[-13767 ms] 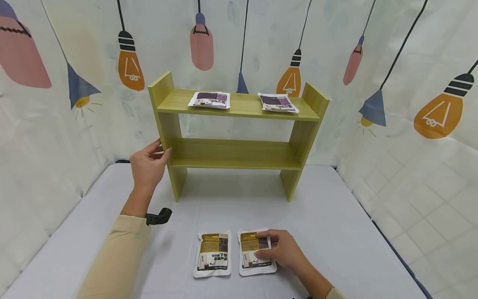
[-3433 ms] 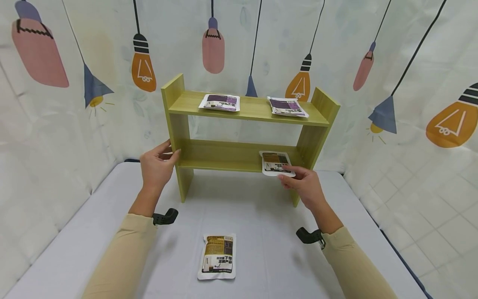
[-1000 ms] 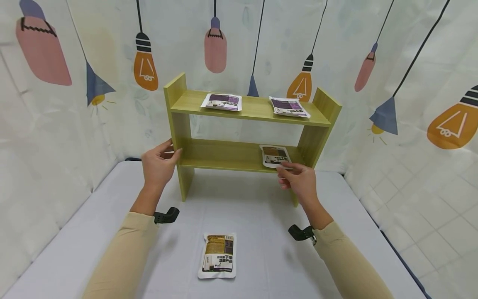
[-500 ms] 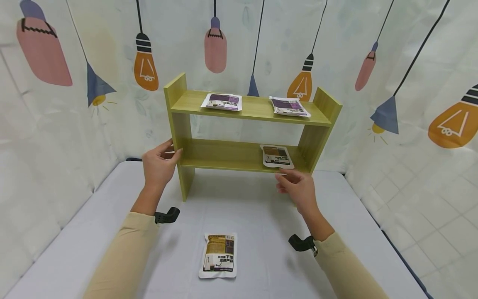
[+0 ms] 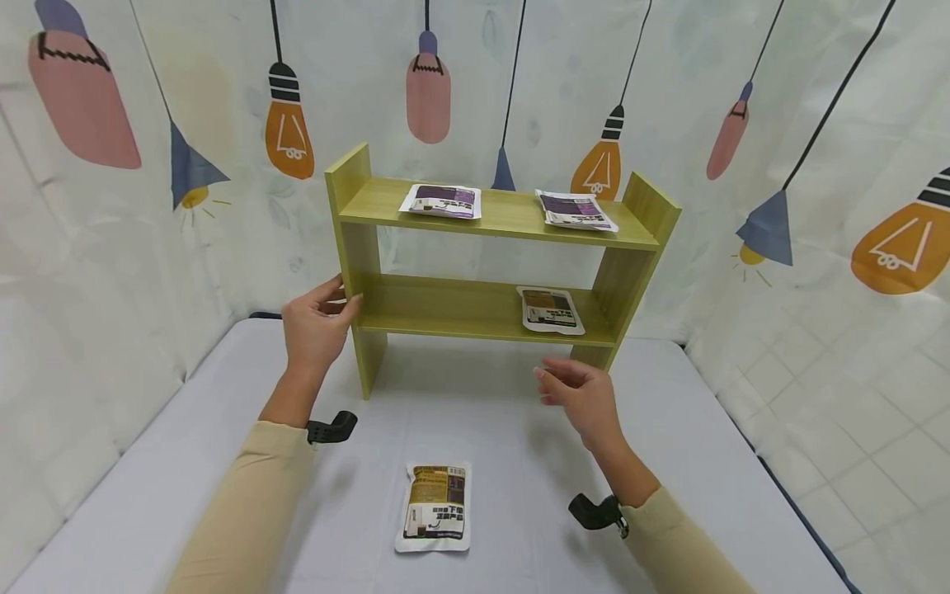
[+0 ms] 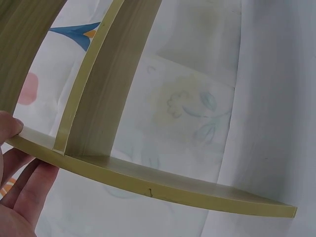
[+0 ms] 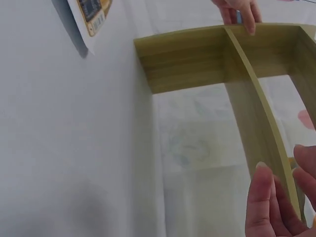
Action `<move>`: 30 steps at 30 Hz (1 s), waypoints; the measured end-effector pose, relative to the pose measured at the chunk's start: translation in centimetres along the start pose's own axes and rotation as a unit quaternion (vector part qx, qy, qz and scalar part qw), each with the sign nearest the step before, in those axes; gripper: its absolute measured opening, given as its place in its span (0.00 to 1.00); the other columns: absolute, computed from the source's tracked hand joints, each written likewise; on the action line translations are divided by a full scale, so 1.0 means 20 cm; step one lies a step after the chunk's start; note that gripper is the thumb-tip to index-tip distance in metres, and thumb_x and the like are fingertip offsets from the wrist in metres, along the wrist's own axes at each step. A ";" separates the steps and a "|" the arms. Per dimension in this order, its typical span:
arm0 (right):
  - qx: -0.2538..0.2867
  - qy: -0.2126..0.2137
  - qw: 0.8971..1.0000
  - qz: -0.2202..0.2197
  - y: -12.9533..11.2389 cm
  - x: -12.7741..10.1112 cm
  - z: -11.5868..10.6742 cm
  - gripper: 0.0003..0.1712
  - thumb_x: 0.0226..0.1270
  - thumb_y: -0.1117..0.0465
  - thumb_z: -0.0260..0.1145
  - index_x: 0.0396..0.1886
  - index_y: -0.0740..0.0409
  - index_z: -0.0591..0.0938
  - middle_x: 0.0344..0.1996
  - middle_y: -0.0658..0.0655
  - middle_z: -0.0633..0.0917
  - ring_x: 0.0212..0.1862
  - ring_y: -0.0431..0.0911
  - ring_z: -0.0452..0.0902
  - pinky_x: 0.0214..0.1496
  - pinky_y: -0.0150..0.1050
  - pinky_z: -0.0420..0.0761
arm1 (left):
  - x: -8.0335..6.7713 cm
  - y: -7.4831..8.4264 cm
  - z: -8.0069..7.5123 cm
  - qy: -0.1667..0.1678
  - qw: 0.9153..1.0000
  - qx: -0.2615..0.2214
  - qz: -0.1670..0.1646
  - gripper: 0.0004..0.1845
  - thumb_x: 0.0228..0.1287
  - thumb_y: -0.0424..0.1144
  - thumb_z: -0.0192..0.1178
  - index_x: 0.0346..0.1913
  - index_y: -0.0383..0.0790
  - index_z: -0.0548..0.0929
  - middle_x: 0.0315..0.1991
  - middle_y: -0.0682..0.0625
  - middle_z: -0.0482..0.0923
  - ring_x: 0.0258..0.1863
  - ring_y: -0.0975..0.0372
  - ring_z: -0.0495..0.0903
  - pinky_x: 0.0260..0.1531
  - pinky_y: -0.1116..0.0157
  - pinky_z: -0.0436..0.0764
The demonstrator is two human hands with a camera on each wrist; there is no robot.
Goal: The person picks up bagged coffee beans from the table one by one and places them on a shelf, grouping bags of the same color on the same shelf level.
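My left hand (image 5: pixel 313 326) grips the left side panel of a yellow-green wooden shelf (image 5: pixel 475 326), thumb in front and fingers behind, as the left wrist view also shows at the panel (image 6: pixel 148 187). Below the lower board's right end hovers my right hand (image 5: pixel 582 396), fingers loosely bent with nothing between them. A brown and white pouch (image 5: pixel 549 311) lies flat on the right of that lower board, apart from the hand. Another brown and white pouch (image 5: pixel 435 507) lies on the white table in front of the shelf.
Two purple and white packets, a left one (image 5: pixel 442 202) and a right one (image 5: pixel 575 211), lie on the top board. The white table (image 5: pixel 356 511) extends around the shelf, and a patterned curtain (image 5: pixel 505 99) hangs behind. Black cameras are strapped to both wrists.
One pouch went from the table onto the lower board's right end. The right hand has let go of it and drawn back downward. The left hand keeps its grip on the panel.
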State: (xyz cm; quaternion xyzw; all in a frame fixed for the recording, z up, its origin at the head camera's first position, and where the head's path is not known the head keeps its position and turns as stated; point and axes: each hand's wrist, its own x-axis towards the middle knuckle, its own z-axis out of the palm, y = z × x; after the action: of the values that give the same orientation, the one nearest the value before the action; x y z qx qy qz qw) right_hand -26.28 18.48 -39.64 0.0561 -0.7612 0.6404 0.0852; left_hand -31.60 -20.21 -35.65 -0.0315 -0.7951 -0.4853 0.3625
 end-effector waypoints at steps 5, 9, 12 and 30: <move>0.011 -0.021 1.000 0.012 0.02 -0.05 0.02 0.20 0.65 0.55 0.76 0.53 0.60 0.88 0.45 0.66 0.90 0.37 0.50 0.90 0.40 0.41 0.90 | 0.00 0.00 0.01 0.003 1.000 -0.001 0.009 0.23 0.67 0.40 0.68 0.65 0.42 0.83 0.51 0.39 0.88 0.39 0.46 0.90 0.33 0.85 0.79; 0.021 -0.039 0.999 0.029 0.04 -0.08 0.05 0.21 0.64 0.55 0.76 0.54 0.61 0.88 0.48 0.67 0.89 0.43 0.56 0.89 0.41 0.41 0.90 | 0.00 0.00 0.01 0.003 1.000 -0.001 0.011 0.23 0.67 0.40 0.68 0.65 0.43 0.82 0.51 0.39 0.88 0.39 0.46 0.90 0.33 0.85 0.78; 0.026 -0.048 0.997 0.047 0.06 -0.11 0.07 0.21 0.64 0.55 0.76 0.53 0.60 0.88 0.47 0.62 0.90 0.46 0.59 0.89 0.42 0.41 0.90 | 0.00 0.00 0.00 0.002 1.000 0.000 0.010 0.23 0.68 0.41 0.68 0.65 0.43 0.82 0.52 0.40 0.88 0.39 0.46 0.90 0.34 0.85 0.79; -0.004 -0.142 0.984 0.109 0.20 -0.34 0.22 0.37 0.57 0.51 0.80 0.66 0.59 0.81 0.62 0.70 0.80 0.51 0.51 0.88 0.46 0.43 0.90 | 0.00 -0.01 0.01 0.003 1.000 -0.002 -0.002 0.23 0.68 0.43 0.68 0.65 0.46 0.82 0.52 0.42 0.88 0.41 0.47 0.90 0.37 0.82 0.81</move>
State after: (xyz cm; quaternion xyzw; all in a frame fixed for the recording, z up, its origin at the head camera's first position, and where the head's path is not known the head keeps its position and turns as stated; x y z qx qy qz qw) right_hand -20.74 14.66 -45.69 0.0622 -0.7699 0.6281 -0.0939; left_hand -31.74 -20.18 -35.78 -0.0288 -0.7931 -0.4876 0.3639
